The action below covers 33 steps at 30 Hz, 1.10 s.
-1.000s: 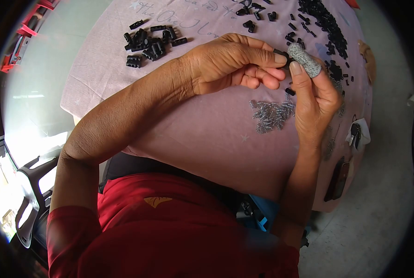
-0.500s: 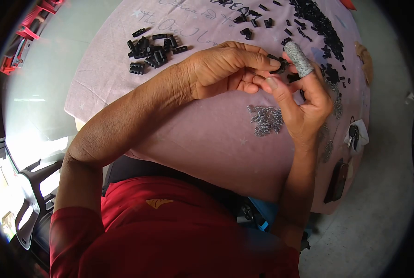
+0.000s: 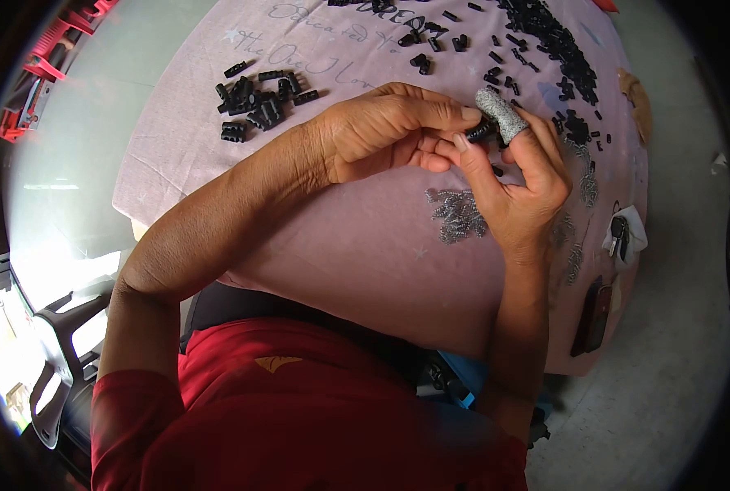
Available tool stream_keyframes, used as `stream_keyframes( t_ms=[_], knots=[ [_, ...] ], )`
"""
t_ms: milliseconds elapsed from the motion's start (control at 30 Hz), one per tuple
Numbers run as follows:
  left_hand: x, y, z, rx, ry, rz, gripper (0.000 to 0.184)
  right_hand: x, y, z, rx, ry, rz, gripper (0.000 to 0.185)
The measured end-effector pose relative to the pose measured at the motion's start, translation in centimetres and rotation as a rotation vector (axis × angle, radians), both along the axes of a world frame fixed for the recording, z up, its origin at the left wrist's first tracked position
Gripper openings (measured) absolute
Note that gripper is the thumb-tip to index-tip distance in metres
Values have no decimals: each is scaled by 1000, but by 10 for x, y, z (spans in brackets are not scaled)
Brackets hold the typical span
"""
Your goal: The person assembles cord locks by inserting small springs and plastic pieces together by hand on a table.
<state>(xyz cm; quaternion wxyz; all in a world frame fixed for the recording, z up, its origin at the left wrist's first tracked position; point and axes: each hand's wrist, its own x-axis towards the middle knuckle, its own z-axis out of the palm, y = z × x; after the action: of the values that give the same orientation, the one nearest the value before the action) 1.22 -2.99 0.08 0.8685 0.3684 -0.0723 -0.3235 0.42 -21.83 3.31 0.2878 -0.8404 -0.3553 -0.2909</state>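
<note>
Between the fingertips of both hands is a small black ribbed part (image 3: 481, 131). My left hand (image 3: 397, 131) pinches its left end between thumb and fingers. My right hand (image 3: 518, 176), with a grey speckled wrap (image 3: 500, 114) on the index finger, closes on it from the right, thumb below. Just under the hands lies a pile of small metal springs (image 3: 456, 217) on the pink cloth (image 3: 357, 245). To the left sits a cluster of black cylindrical parts (image 3: 258, 102). Many small black pieces (image 3: 557, 49) are spread at the upper right.
Near the cloth's right edge are keys (image 3: 619, 233) on a white wrap and a dark phone-like object (image 3: 592, 319). More springs (image 3: 587, 184) lie right of my right hand. A chair arm (image 3: 58, 352) stands at lower left, red chairs (image 3: 50, 57) at upper left.
Both hands have shifted slightly left in view. The right thumb and wrapped finger moved off the black part, then came back around it, and the part now tilts differently.
</note>
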Motion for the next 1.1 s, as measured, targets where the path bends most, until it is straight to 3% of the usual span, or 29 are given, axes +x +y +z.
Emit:
stream_keyframes(
  t_ms=[400,1100],
  knots=[
    [0,-4,-5,73,-23,42,16,4,-2,-2,10,75,26,41],
    [0,-4,-10,94,-5,45,18,8,-4,-5,-50,-39,103,31]
  ],
)
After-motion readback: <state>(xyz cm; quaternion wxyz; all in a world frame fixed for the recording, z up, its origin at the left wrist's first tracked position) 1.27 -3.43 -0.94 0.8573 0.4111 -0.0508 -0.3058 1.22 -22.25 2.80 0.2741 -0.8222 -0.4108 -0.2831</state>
